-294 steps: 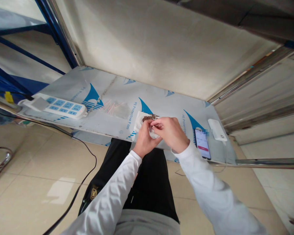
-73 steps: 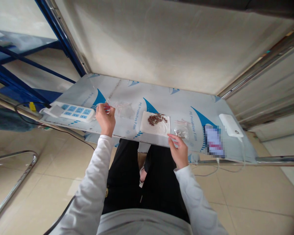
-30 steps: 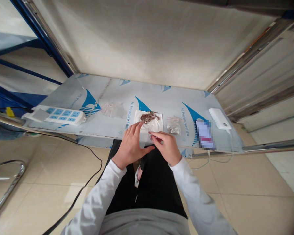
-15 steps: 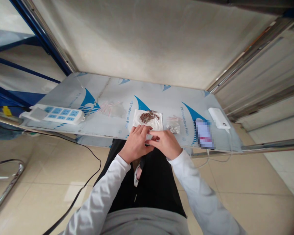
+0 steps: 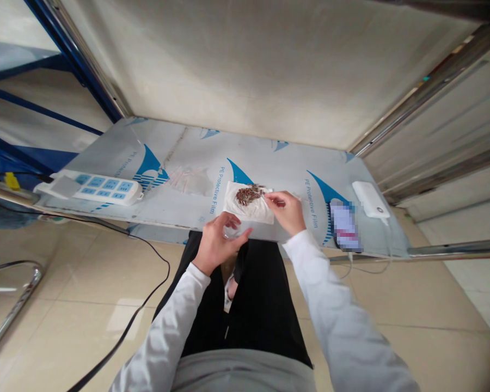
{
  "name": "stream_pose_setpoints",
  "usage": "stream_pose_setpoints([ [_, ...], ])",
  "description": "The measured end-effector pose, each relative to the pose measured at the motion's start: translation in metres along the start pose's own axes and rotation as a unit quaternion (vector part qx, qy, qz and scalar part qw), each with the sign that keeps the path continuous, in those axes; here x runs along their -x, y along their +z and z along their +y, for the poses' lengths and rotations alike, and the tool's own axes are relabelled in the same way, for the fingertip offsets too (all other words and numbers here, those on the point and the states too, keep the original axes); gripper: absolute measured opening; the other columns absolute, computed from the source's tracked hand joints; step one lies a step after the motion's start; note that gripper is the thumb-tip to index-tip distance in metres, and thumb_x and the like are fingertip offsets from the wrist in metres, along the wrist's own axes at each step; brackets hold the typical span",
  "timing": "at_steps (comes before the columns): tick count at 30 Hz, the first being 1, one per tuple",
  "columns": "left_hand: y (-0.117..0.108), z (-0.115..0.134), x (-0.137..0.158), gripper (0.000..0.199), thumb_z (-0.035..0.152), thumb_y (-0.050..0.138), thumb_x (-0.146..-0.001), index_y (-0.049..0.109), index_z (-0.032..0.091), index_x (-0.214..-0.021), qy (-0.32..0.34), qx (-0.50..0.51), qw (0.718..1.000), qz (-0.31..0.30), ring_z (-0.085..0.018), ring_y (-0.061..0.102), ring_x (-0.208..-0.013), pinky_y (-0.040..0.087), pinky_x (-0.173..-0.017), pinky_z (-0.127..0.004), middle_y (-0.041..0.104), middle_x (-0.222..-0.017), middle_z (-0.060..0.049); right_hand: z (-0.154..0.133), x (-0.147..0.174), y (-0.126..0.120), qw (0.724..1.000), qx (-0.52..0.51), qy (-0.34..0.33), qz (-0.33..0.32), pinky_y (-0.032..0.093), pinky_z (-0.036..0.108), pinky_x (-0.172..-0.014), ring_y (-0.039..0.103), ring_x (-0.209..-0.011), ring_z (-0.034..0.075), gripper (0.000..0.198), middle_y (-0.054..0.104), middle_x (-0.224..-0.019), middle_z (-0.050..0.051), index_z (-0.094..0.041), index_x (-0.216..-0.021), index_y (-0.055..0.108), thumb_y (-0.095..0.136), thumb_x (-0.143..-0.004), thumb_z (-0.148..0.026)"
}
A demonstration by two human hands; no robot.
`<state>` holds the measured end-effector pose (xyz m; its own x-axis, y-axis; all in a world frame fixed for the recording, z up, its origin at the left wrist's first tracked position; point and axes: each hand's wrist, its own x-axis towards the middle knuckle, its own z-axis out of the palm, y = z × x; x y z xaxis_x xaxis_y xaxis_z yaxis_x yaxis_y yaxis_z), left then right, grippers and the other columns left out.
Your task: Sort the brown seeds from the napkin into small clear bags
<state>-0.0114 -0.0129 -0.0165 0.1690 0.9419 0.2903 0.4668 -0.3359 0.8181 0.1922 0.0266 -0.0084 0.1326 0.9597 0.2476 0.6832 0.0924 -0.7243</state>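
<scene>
A pile of small brown metallic pieces lies on a white sheet near the table's front edge; their exact kind is too small to tell. My right hand is at the pile's right edge, thumb and fingertips pinched together; what is between them is too small to make out. In front of the sheet, my left hand is half curled with its thumb stretched out. Something clear like a small plastic bag shows between its thumb and fingers. The filled bags right of the sheet are mostly hidden by my right hand.
Clear bags with red lines lie left of the sheet. A white power strip is at the far left. On the right are a phone, blurred out, and a white power bank with a cable. Film covers the table.
Both hands were together at the sheet's front edge; now they are apart. My right hand has moved up and right to the pile, while my left has drawn slightly down and left and opened wider.
</scene>
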Motion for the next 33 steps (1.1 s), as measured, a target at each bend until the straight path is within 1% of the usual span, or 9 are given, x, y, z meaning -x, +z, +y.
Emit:
stream_pose_setpoints([
  [2,0.004,-0.001,0.006,0.03,0.04,0.072,-0.07,0.054,0.02,-0.085,-0.045,0.061,0.996,0.038,-0.015,0.063,-0.07,0.049,-0.071,-0.028,0.065,-0.077,-0.001,0.025,-0.026,0.009,0.99,0.126,0.052,-0.038,0.05,0.026,-0.074,0.063,-0.071,0.014,0.018,0.07,-0.09,0.007,-0.013,-0.094,0.071,0.062,-0.078,-0.016],
  [3,0.006,0.0,0.008,0.033,0.039,0.073,-0.069,0.053,0.02,-0.086,-0.061,0.096,0.992,0.055,-0.015,0.064,-0.071,0.049,-0.072,-0.028,0.066,-0.08,-0.001,0.034,-0.036,0.014,0.984,0.158,0.063,-0.05,0.049,0.027,-0.078,0.064,-0.073,0.014,0.019,0.07,-0.091,0.008,-0.013,-0.093,0.071,0.063,-0.077,-0.014],
  [6,0.012,0.003,0.01,0.042,0.036,0.077,-0.064,0.048,0.02,-0.089,-0.078,0.182,0.976,0.085,-0.014,0.064,-0.071,0.05,-0.072,-0.028,0.063,-0.083,-0.002,0.05,-0.055,0.029,0.974,0.2,0.075,-0.074,0.047,0.028,-0.083,0.065,-0.082,0.017,0.015,0.07,-0.091,0.01,-0.013,-0.088,0.071,0.064,-0.075,-0.012],
  [8,0.014,0.005,0.01,0.045,0.035,0.079,-0.063,0.046,0.02,-0.09,-0.075,0.202,0.973,0.084,-0.013,0.063,-0.071,0.049,-0.073,-0.028,0.061,-0.082,-0.001,0.052,-0.059,0.038,0.969,0.217,0.082,-0.085,0.047,0.027,-0.082,0.065,-0.084,0.017,0.012,0.07,-0.091,0.01,-0.014,-0.085,0.072,0.064,-0.076,-0.014],
  [14,0.016,0.002,0.008,0.046,0.034,0.078,-0.064,0.045,0.02,-0.092,-0.045,0.16,0.985,0.051,-0.014,0.061,-0.075,0.048,-0.074,-0.029,0.061,-0.084,-0.001,0.049,-0.058,0.047,0.957,0.256,0.091,-0.101,0.047,0.027,-0.082,0.065,-0.087,0.018,0.016,0.071,-0.092,0.01,-0.016,-0.086,0.072,0.057,-0.08,-0.012],
  [19,0.019,-0.006,-0.001,0.045,0.037,0.077,-0.064,0.046,0.021,-0.092,-0.022,0.118,0.992,0.029,-0.014,0.06,-0.074,0.048,-0.074,-0.029,0.06,-0.082,0.0,0.05,-0.06,0.048,0.954,0.267,0.09,-0.099,0.047,0.026,-0.082,0.065,-0.087,0.017,0.021,0.072,-0.092,0.008,-0.016,-0.09,0.071,0.058,-0.076,-0.009],
  [23,0.023,-0.01,-0.016,0.044,0.036,0.077,-0.062,0.047,0.021,-0.089,0.009,0.081,0.996,0.024,-0.014,0.058,-0.074,0.046,-0.073,-0.029,0.06,-0.082,0.001,0.051,-0.062,0.048,0.955,0.268,0.087,-0.095,0.048,0.024,-0.08,0.066,-0.085,0.017,0.02,0.073,-0.09,0.008,-0.016,-0.088,0.072,0.059,-0.073,-0.008],
  [29,0.031,-0.011,-0.033,0.045,0.037,0.078,-0.06,0.046,0.021,-0.088,0.021,0.075,0.997,0.015,-0.013,0.057,-0.068,0.046,-0.068,-0.027,0.059,-0.079,0.002,0.052,-0.063,0.042,0.958,0.264,0.078,-0.084,0.048,0.026,-0.077,0.066,-0.082,0.018,0.02,0.072,-0.088,0.009,-0.016,-0.086,0.072,0.059,-0.073,-0.007],
  [33,0.037,-0.013,-0.04,0.048,0.039,0.078,-0.059,0.046,0.021,-0.09,0.014,0.065,0.998,0.011,-0.012,0.056,-0.065,0.046,-0.065,-0.027,0.057,-0.076,0.003,0.035,-0.05,0.03,0.966,0.247,0.042,-0.062,0.046,0.03,-0.083,0.063,-0.089,0.02,0.021,0.071,-0.095,0.01,-0.017,-0.096,0.07,0.063,-0.076,-0.016],
])
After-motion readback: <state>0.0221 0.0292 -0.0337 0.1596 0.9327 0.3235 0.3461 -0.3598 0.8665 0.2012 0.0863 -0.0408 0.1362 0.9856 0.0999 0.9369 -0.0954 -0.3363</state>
